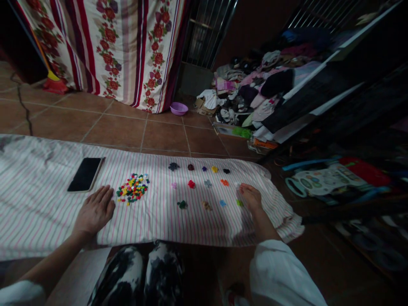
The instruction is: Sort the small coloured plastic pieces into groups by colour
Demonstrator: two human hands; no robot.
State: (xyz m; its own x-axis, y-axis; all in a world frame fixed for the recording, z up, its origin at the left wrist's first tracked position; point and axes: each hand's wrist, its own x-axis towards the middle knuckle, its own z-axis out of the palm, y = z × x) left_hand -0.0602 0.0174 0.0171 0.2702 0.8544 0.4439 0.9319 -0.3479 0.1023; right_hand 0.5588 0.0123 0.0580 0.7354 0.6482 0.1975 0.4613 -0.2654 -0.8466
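Observation:
My left hand [96,209] lies flat on the striped cloth [153,225], fingers stretched out, between a phone [85,174] and a mixed heap of small coloured pieces [133,188]. At the right end of the middle row, my right hand [251,196] has its fingertips drawn together beside some small white pieces [237,185]. Whatever the fingertips hold, if anything, is too small to make out. Small piles sorted by colour stand in three rows: among them are orange pieces [225,182], lime green pieces [239,203], red pieces [191,184] and dark green pieces [182,205].
Beyond the cloth-covered surface is a tiled floor [124,127] with a purple basin [179,109]. A floral curtain [127,51] hangs at the back, near a red broom [55,85]. Heaped clothes [255,85] lie at the back right.

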